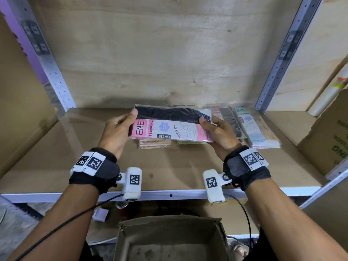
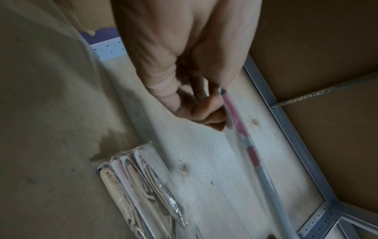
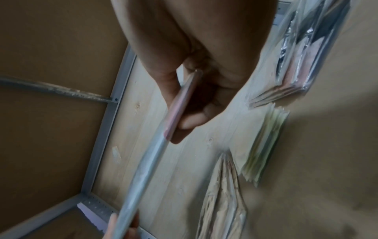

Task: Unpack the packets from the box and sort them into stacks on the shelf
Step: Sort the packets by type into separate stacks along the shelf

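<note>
Both hands hold one flat pink-and-black stocking packet (image 1: 170,125) level above the shelf board (image 1: 56,162). My left hand (image 1: 120,131) pinches its left end, thumb on top. My right hand (image 1: 216,131) pinches its right end the same way. The wrist views show the packet (image 2: 243,137) (image 3: 155,145) edge-on between thumb and fingers of the left hand (image 2: 200,105) and right hand (image 3: 194,113). Under it lie a beige packet stack (image 1: 154,144) and a pale green stack (image 1: 190,143). A further stack with a teal packet (image 1: 252,127) lies to the right. The open cardboard box (image 1: 169,240) stands below the shelf.
Metal uprights (image 1: 49,68) (image 1: 278,68) frame the shelf bay, with a plywood back wall (image 1: 169,53). A printed carton (image 1: 331,140) stands on the right end of the shelf. The shelf's metal front rail (image 1: 169,194) runs just behind my wrists.
</note>
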Action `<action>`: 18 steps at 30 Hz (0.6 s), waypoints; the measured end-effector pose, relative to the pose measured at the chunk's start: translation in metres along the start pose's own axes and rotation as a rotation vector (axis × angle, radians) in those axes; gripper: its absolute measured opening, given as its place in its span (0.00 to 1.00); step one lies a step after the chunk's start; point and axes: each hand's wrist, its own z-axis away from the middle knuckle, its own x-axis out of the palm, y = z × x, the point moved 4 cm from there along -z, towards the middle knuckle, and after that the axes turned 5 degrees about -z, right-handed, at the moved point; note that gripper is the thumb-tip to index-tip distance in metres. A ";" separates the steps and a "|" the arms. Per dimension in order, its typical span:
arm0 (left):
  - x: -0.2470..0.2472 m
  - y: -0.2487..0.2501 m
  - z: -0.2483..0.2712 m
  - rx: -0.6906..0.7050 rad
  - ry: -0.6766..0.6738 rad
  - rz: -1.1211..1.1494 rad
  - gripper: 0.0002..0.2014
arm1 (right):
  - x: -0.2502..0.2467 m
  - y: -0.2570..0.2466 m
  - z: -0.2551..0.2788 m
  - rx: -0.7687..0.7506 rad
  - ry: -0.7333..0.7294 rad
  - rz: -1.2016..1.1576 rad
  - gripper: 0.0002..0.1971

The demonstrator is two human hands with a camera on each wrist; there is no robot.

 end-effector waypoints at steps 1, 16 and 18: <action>-0.001 -0.001 0.000 -0.034 -0.001 0.006 0.19 | -0.001 0.000 0.000 0.010 0.008 -0.016 0.15; 0.037 -0.003 0.022 -0.144 -0.495 -0.014 0.22 | 0.028 0.018 0.005 0.176 -0.098 -0.226 0.22; 0.038 -0.002 0.023 -0.108 -0.443 -0.075 0.19 | 0.029 0.020 0.006 0.189 -0.118 -0.125 0.23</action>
